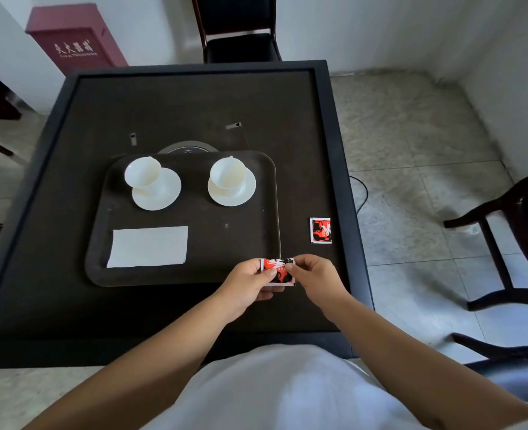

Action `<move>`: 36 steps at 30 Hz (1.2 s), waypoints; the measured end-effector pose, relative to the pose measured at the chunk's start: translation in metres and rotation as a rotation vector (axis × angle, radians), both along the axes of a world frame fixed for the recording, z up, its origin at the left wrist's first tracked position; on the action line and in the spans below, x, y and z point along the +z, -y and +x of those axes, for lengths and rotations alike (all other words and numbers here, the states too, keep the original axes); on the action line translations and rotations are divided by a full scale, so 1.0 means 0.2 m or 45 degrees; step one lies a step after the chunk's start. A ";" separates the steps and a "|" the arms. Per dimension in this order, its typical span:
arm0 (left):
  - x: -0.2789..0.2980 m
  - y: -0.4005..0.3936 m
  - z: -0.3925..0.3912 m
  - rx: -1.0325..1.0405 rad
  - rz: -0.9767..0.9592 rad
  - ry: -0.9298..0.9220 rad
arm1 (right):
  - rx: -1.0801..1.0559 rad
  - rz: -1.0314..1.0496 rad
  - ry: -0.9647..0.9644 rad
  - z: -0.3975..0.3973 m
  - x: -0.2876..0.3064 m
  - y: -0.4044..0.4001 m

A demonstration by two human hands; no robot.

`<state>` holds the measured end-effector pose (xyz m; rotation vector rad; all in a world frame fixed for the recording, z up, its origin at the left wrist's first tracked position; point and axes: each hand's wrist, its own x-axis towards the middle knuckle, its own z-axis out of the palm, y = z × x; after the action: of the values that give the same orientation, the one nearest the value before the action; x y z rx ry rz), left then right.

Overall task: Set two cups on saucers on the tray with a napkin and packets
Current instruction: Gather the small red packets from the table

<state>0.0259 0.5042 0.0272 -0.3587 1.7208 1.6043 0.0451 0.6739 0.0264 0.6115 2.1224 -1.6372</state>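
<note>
A dark tray [256, 193] lies on the black table. Two white cups stand on it on white saucers: the left cup [141, 173] on its saucer [160, 197], the right cup [227, 173] on its saucer [241, 195]. A white napkin [149, 246] lies flat in the tray's near left corner. My left hand [247, 282] and my right hand [315, 274] both pinch one red-and-black packet [277, 271] just over the tray's near right corner. A second red-and-black packet [321, 230] lies on the table to the right of the tray.
The table [179, 103] has a raised rim and a round inset [188, 148] behind the tray. A black chair [237, 29] stands at the far side, a dark chair [510, 237] to the right, a red cabinet [73, 38] at the back left.
</note>
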 end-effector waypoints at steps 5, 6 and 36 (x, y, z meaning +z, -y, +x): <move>-0.01 0.00 0.00 0.081 0.096 0.091 | -0.039 -0.048 0.011 0.00 -0.01 -0.01; -0.01 0.00 0.00 0.082 0.092 0.092 | -0.038 -0.043 0.009 0.00 -0.01 -0.01; -0.05 0.07 -0.06 0.114 -0.047 0.099 | -0.358 0.564 0.114 -0.31 -0.28 -0.20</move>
<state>0.0140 0.4903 0.0166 -0.5162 1.6983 1.6015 -0.0170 0.7135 -0.0296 1.1403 2.4326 -1.2320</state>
